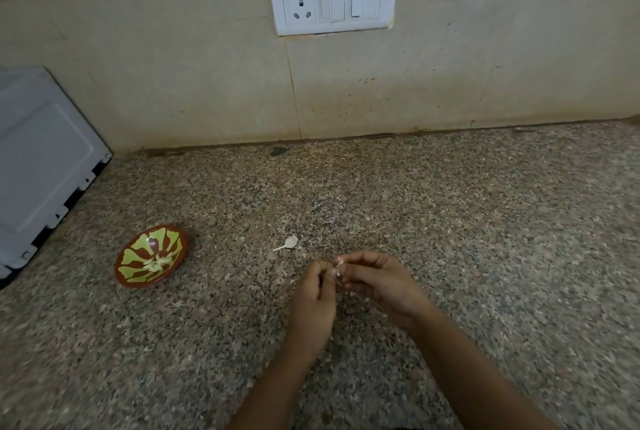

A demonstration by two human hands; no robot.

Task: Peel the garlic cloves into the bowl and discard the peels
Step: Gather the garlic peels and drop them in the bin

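Observation:
A small pale garlic clove [337,268] sits between my two hands just above the speckled granite counter. My left hand [317,294] pinches it with curled fingers. My right hand [377,279] pinches its other side with thumb and fingertips. Most of the clove is hidden by the fingers. To the left stands a brown bowl with a green pattern [128,272], with several peeled white cloves [157,262] lying inside. A dry garlic stem with a bit of peel [286,243] lies on the counter just beyond my hands.
A grey appliance [45,159] stands at the far left beside the bowl. The tiled wall at the back carries a white socket and switch plate [332,1]. Tiny peel flakes dot the counter [450,221] around my hands.

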